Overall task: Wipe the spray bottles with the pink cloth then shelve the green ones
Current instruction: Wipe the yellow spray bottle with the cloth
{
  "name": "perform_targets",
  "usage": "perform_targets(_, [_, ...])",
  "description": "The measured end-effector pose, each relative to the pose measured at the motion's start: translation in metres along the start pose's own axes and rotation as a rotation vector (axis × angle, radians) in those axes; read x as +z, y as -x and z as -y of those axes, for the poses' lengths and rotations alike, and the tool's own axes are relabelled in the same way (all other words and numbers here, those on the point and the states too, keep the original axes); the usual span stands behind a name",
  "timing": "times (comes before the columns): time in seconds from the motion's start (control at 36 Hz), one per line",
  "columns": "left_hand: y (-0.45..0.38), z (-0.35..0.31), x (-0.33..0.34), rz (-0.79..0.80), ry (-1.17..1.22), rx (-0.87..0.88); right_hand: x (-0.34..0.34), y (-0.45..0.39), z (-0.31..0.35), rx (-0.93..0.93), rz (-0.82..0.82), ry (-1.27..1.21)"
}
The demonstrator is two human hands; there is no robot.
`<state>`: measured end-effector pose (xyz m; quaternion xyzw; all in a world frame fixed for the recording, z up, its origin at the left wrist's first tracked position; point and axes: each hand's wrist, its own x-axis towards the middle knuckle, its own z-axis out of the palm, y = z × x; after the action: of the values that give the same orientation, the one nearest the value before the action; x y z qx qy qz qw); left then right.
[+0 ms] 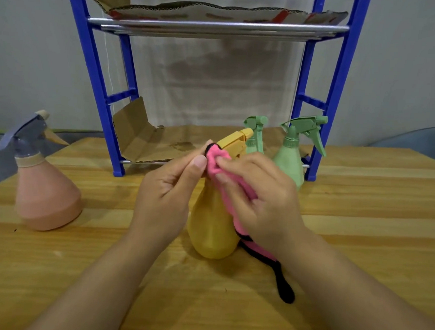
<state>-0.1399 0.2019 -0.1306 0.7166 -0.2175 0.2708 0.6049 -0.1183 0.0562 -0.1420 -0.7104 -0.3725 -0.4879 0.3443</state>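
A yellow spray bottle (pixel 211 230) stands on the wooden table in the middle. My left hand (pixel 168 187) grips its neck, the thumb up by the trigger head. My right hand (pixel 257 194) presses the pink cloth (pixel 215 162) with black trim against the bottle's neck and right side; the cloth's tail hangs down to the table. Two green spray bottles stand behind: one (pixel 256 136) mostly hidden behind the yellow head on the shelf's bottom level, the other (pixel 291 158) at the shelf's right front leg.
A blue shelf rack (pixel 99 88) with metal rails stands at the back, cardboard lining its levels. A pink cone-shaped spray bottle (pixel 46 193) with a grey head stands at the left. The table edge runs diagonally at far left.
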Motion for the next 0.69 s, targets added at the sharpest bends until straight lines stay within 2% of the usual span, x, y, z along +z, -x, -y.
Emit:
perform_targets(0.08, [0.0,0.0,-0.001,0.001,0.029,-0.029,-0.006,-0.004,-0.013,0.116,-0.095,0.087])
perform_targets(0.17, [0.0,-0.001,0.002,0.017,0.02,-0.03,-0.007,-0.001,-0.016,0.215,-0.148,0.063])
perform_targets(0.36, [-0.002,0.006,-0.001,0.026,0.011,-0.021,-0.003,0.007,-0.009,0.048,0.021,0.02])
perform_targets(0.53, [-0.002,0.005,0.003,0.031,0.005,-0.011,-0.012,0.009,-0.027,0.335,-0.079,0.103])
perform_targets(0.69, [-0.005,0.008,0.003,0.023,0.019,0.013,-0.007,0.012,-0.017,0.192,0.001,0.061])
